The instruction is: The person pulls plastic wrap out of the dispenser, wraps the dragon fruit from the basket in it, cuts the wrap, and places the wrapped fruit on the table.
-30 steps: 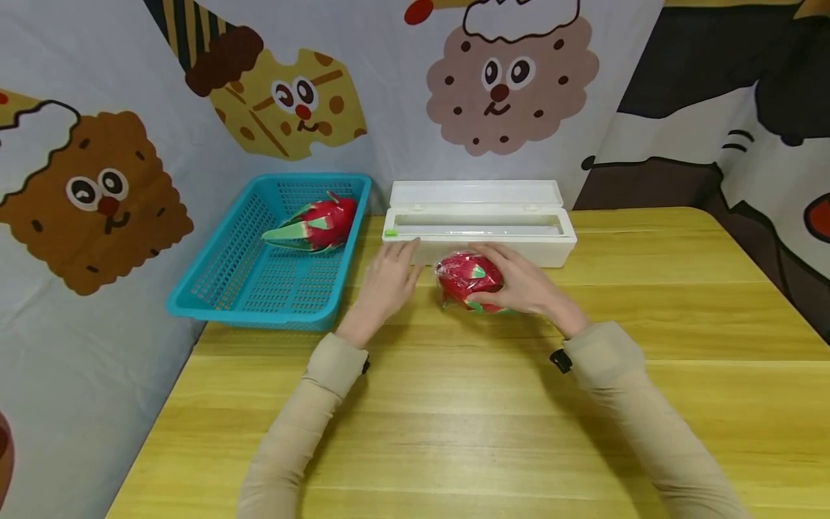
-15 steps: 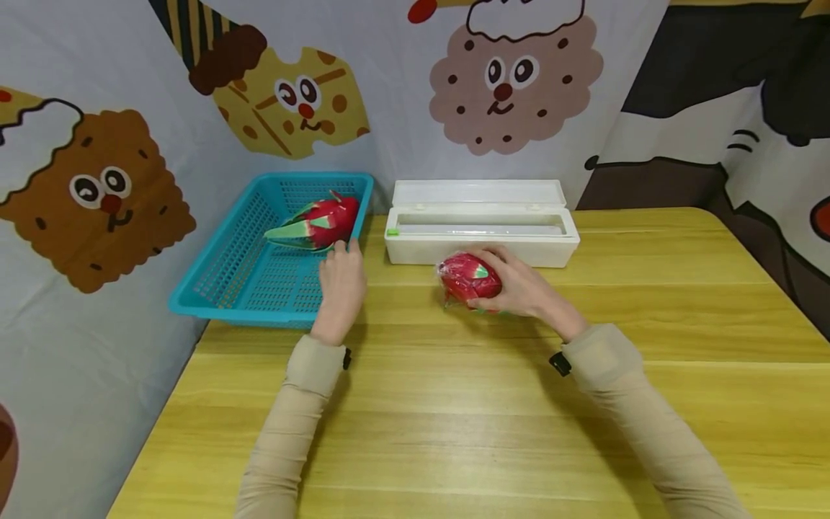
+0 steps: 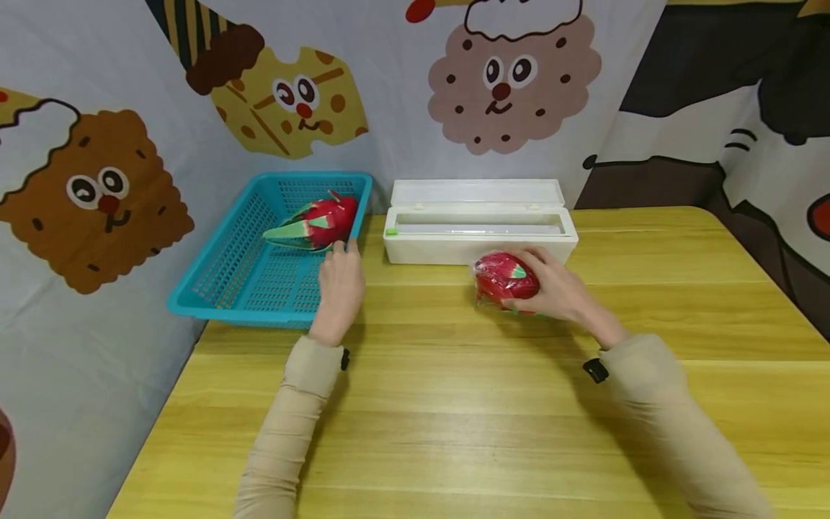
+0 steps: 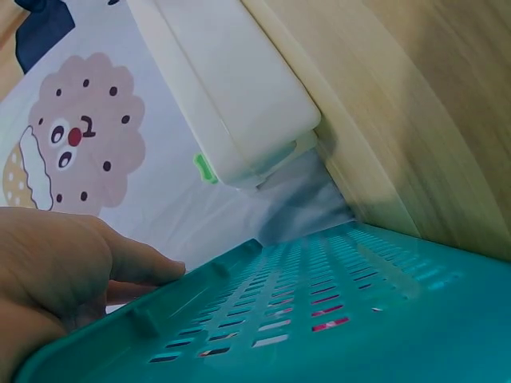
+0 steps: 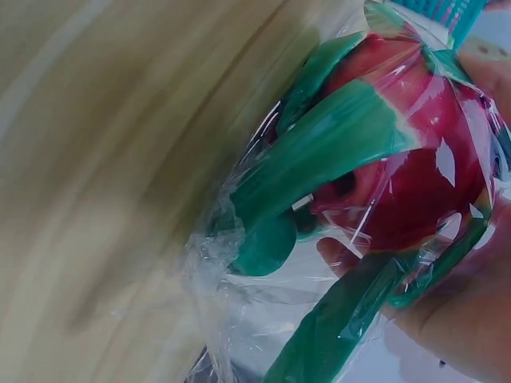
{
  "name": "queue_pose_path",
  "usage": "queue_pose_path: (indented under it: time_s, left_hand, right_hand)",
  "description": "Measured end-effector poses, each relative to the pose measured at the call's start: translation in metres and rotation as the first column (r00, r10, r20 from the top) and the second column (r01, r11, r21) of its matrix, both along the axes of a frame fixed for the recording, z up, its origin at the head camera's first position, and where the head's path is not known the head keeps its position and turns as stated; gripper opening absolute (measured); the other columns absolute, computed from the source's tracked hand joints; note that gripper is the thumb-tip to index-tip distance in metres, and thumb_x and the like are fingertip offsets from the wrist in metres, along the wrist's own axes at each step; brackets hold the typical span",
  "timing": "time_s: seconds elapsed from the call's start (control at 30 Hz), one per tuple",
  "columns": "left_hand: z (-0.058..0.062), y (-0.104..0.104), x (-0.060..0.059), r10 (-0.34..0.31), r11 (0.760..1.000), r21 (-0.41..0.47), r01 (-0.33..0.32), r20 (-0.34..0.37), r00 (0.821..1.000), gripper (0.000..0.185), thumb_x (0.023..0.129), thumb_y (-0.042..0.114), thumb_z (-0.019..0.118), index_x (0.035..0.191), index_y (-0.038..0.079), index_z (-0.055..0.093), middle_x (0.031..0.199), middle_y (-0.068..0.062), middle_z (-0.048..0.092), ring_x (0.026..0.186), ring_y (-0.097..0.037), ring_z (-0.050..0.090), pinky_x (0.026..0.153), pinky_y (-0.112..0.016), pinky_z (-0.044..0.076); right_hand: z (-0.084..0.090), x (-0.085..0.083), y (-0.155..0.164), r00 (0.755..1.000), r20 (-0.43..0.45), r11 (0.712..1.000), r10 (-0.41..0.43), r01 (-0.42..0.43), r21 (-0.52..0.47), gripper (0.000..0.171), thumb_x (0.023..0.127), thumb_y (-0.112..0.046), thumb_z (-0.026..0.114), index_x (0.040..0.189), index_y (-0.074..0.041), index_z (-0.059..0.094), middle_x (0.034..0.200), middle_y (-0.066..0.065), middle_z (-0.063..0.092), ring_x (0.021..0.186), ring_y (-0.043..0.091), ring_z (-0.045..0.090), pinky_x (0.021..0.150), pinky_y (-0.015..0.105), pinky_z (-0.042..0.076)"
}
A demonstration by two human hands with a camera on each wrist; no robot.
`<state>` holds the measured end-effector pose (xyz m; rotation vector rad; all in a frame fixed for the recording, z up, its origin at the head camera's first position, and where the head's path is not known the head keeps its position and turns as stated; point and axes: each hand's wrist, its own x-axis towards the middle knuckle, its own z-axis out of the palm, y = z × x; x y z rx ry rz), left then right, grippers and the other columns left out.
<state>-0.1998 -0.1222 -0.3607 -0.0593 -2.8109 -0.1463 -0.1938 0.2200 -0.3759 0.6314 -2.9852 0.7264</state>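
My right hand (image 3: 558, 288) holds a red dragon fruit (image 3: 501, 280) with green scales, wrapped in clear plastic film, in front of the white box. Loose film (image 5: 215, 271) bunches at its leafy end in the right wrist view. On the left, my other hand (image 3: 340, 285) grips the right rim of a blue plastic basket (image 3: 259, 317); its fingers (image 4: 144, 259) reach over the edge in the left wrist view. Inside that basket lies another dragon fruit (image 3: 331, 220) with long pale-green leaves.
A white cling film dispenser (image 3: 480, 249) with its lid raised stands at the back of the wooden table (image 3: 441, 418); a film roll (image 3: 480, 229) shows inside, and a green slider (image 3: 391, 232) sits at its left end. Behind hangs a cartoon-printed cloth (image 3: 395, 86).
My left hand has gone from the dispenser's front left to the basket's right rim. My right hand has shifted right, carrying the wrapped dragon fruit.
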Motion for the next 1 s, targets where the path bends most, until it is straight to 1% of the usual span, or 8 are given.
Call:
queue_pose_path:
  time_s: [0.2, 0.4, 0.53, 0.7, 0.83, 1.0]
  left_hand:
    - [0.0, -0.001, 0.0, -0.007, 1.0, 0.011, 0.007, -0.017, 1.0, 0.036, 0.093, 0.001, 0.05, 0.128, -0.009, 0.052, 0.113, -0.028, 0.06, 0.087, -0.04, 0.063, 0.071, -0.046, 0.057]
    - [-0.001, 0.0, 0.0, 0.0, 1.0, 0.025, 0.001, -0.013, 1.0, 0.036, 0.094, 0.0, 0.048, 0.129, -0.009, 0.051, 0.109, -0.027, 0.06, 0.087, -0.04, 0.063, 0.072, -0.046, 0.057]
    - [-0.002, 0.0, 0.0, -0.003, 1.0, 0.03, 0.004, -0.012, 1.0, 0.037, 0.094, 0.0, 0.048, 0.129, -0.009, 0.051, 0.109, -0.028, 0.06, 0.088, -0.04, 0.063, 0.072, -0.046, 0.057]
    - [-0.002, -0.001, 0.0, -0.004, 1.0, 0.024, 0.005, -0.011, 1.0, 0.038, 0.093, 0.0, 0.049, 0.13, -0.009, 0.051, 0.108, -0.028, 0.06, 0.088, -0.04, 0.063, 0.073, -0.046, 0.057]
    - [-0.001, -0.001, 0.0, -0.003, 1.0, 0.019, 0.003, -0.006, 1.0, 0.037, 0.093, 0.001, 0.05, 0.129, -0.009, 0.051, 0.109, -0.028, 0.06, 0.088, -0.04, 0.063, 0.073, -0.046, 0.057]
    - [-0.001, -0.001, 0.001, -0.011, 1.0, 0.016, 0.011, -0.017, 1.0, 0.039, 0.091, -0.001, 0.052, 0.129, -0.009, 0.051, 0.115, -0.028, 0.06, 0.088, -0.041, 0.063, 0.074, -0.047, 0.057]
  right_hand:
    - [0.001, 0.005, 0.039, 0.998, 0.019, 0.998, -0.065, 0.065, -0.007, 0.084, 0.074, -0.036, 0.079, 0.144, -0.018, 0.036, 0.144, 0.023, 0.034, 0.12, 0.048, 0.045, 0.09, 0.068, 0.045]
    - [0.003, 0.012, 0.081, 0.992, 0.027, 0.992, -0.123, 0.123, -0.014, 0.084, 0.076, -0.035, 0.078, 0.143, -0.009, 0.035, 0.138, 0.03, 0.035, 0.116, 0.052, 0.044, 0.088, 0.072, 0.042]
    - [0.003, 0.015, 0.109, 0.982, 0.046, 0.983, -0.18, 0.181, -0.005, 0.086, 0.078, -0.037, 0.076, 0.145, -0.007, 0.031, 0.138, 0.034, 0.03, 0.114, 0.055, 0.04, 0.087, 0.075, 0.038]
    - [-0.001, 0.016, 0.138, 0.95, 0.068, 0.952, -0.305, 0.304, 0.031, 0.092, 0.08, -0.044, 0.072, 0.148, -0.005, 0.024, 0.139, 0.039, 0.026, 0.115, 0.058, 0.036, 0.087, 0.077, 0.034]
    - [-0.002, 0.018, 0.156, 0.916, 0.077, 0.919, -0.394, 0.391, 0.041, 0.096, 0.083, -0.048, 0.067, 0.15, -0.002, 0.017, 0.138, 0.042, 0.022, 0.115, 0.06, 0.032, 0.088, 0.077, 0.032]
    - [-0.003, 0.024, 0.17, 0.867, 0.067, 0.869, -0.494, 0.493, 0.032, 0.095, 0.085, -0.051, 0.062, 0.151, -0.003, 0.013, 0.14, 0.042, 0.019, 0.115, 0.06, 0.03, 0.087, 0.076, 0.032]
